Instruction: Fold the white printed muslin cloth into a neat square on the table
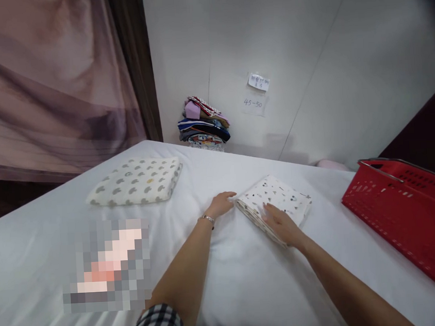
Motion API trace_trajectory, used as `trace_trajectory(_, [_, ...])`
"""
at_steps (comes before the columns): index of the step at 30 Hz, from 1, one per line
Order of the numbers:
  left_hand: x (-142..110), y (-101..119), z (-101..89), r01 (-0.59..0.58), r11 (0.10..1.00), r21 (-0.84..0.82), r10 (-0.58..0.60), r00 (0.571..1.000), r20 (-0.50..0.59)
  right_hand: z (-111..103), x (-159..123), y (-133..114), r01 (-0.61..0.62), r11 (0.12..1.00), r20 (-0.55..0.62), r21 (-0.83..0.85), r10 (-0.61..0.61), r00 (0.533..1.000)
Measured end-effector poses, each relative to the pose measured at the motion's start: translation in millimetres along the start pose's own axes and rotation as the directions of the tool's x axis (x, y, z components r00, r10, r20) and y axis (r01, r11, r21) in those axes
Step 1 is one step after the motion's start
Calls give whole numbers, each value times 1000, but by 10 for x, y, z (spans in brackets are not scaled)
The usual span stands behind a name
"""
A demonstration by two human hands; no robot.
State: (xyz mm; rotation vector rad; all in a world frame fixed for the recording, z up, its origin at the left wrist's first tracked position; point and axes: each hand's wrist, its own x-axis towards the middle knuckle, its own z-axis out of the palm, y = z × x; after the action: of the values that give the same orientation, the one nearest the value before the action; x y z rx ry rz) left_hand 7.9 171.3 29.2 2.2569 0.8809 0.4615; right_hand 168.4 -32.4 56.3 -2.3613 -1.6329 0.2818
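A white folded cloth (273, 191) with a small scattered print lies on the white-covered bed or table. On its near part rests my right hand (282, 224), open, fingers stretched out over the fabric. My left hand (221, 205), with a bracelet at the wrist, is at the cloth's left corner. Its fingers reach toward that corner; whether they touch it I cannot tell. Farther left lies a thicker folded cloth (140, 180), cream with grey mouse-head shapes, apart from both hands.
A red plastic basket (402, 202) with a metal handle stands at the right. Beyond the far edge rises a pile of folded fabrics (204, 125) against the grey wall. A pinkish curtain (53, 84) hangs at left. A pixelated patch hides something at lower left.
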Motion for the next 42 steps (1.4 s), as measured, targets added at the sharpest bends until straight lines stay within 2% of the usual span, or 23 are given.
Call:
trace_trajectory(2, [-18, 32, 75, -9, 1000, 13, 9, 1000, -3, 97, -103, -103, 31, 997, 15, -70, -30, 999])
trace_trajectory(5, [-32, 104, 173, -32, 998, 46, 33, 999, -33, 209, -227, -123, 46, 974, -11, -223, -49, 999])
trace_trajectory(9, [-31, 134, 237, -65, 995, 78, 70, 996, -56, 305, -358, 2, 78, 937, -82, -342, -113, 990])
trace_trajectory(13, [-31, 150, 269, -120, 989, 88, 122, 992, -21, 397, -439, 122, 128, 904, -163, -408, -210, 964])
trace_trajectory(17, [-40, 181, 270, -156, 985, 79, 158, 987, -20, 407, -453, 142, 148, 893, -198, -425, -251, 947])
trace_trajectory(23, [-8, 92, 214, -93, 994, -54, 95, 995, 29, 312, -552, 188, 176, 894, -209, -413, -281, 936])
trace_trajectory(28, [18, 42, 216, -78, 994, -75, 81, 996, 30, 347, -651, 304, 199, 879, -233, -433, -323, 917])
trace_trajectory(36, [-35, 172, 219, -102, 995, -5, 102, 994, -31, 318, -652, 277, 204, 877, -143, -435, -291, 946])
trace_trajectory(42, [-40, 200, 192, -48, 999, 6, 48, 997, -65, 284, -652, 328, 242, 872, -110, -426, -315, 943])
